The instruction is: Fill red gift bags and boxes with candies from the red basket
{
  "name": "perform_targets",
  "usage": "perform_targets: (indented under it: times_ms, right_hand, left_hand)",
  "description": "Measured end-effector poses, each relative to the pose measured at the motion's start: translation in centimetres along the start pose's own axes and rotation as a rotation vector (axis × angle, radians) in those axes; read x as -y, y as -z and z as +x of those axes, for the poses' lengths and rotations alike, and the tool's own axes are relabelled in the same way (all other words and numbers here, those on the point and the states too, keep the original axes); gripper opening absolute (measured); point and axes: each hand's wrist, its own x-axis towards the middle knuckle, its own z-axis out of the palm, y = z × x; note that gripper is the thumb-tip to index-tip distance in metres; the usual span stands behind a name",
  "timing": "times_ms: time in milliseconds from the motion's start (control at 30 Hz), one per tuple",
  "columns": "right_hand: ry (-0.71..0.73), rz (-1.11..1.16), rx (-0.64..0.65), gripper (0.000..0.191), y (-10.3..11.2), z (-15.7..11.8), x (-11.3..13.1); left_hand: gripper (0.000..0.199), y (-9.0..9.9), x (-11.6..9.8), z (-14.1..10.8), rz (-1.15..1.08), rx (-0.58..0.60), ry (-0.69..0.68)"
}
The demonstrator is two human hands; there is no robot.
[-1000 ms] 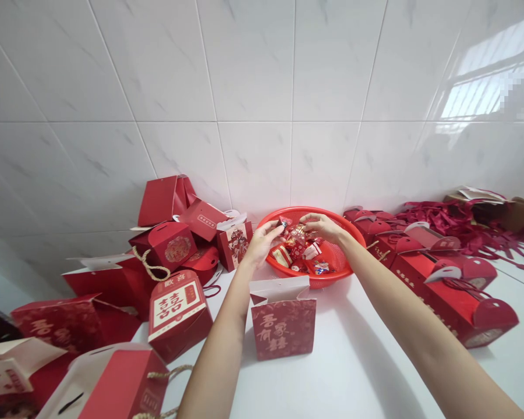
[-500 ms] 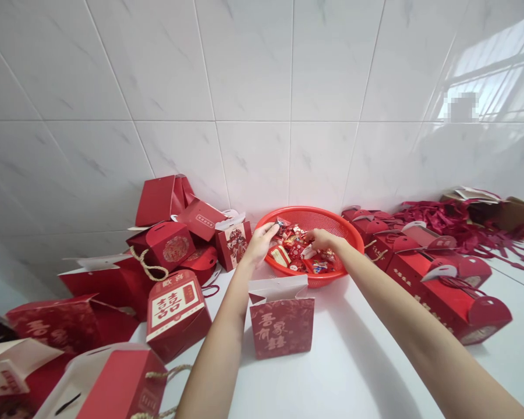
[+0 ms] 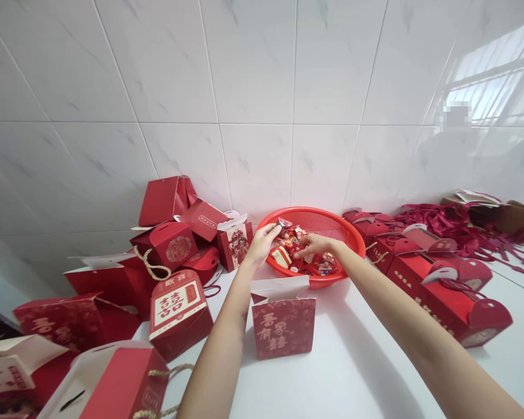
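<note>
Pale, shiny tiles (image 3: 253, 75) at the back, with a bright window shine (image 3: 484, 93) up on the right. Below, a white table (image 3: 332, 372). On it, near the wall, a round red basket (image 3: 332, 221) full of tiny holes. Inside, a bunch of little packets (image 3: 325, 267) (mostly red, very shiny). At the left rim, the left hand (image 3: 259, 247), thumb and finger pinched together on a small packet (image 3: 284, 223). Deep in the bunch, the right hand (image 3: 318, 245), fingers down; hard to tell if gripping or just touching. Just in front, standing up, a dark red paper box (image 3: 283, 329), open at the top. To the left, jumbled red boxes (image 3: 187, 334). To the right, more boxes (image 3: 491, 314) and pink-red ribbons (image 3: 454, 233).
</note>
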Motion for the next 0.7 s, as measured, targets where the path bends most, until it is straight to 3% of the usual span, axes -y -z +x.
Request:
perform_targets:
  times_ms: [267, 367, 533, 600, 700]
  right_hand:
    - [0.176, 0.273, -0.321, 0.036, 0.4, 0.1, 0.6]
    - [0.250, 0.404, -0.309, 0.038, 0.5, -0.6, 1.7]
    - [0.342, 0.636, -0.148, 0.048, -0.3, -1.2, 3.0]
    - [0.341, 0.705, -0.170, 0.051, -0.4, -1.0, 2.9]
    - [0.273, 0.502, -0.279, 0.054, -0.1, -0.8, 1.9]
  left_hand:
    - [0.033, 0.2, 0.2, 0.3, 0.036, 0.016, -0.005]
    - [0.032, 0.2, 0.6, 0.5, 0.085, -0.008, -0.012]
    - [0.035, 0.4, 0.9, 0.7, 0.142, 0.033, -0.032]
    - [0.036, 0.4, 0.9, 0.7, 0.134, 0.022, -0.035]
    - [0.034, 0.5, 0.9, 0.7, 0.102, -0.041, -0.047]
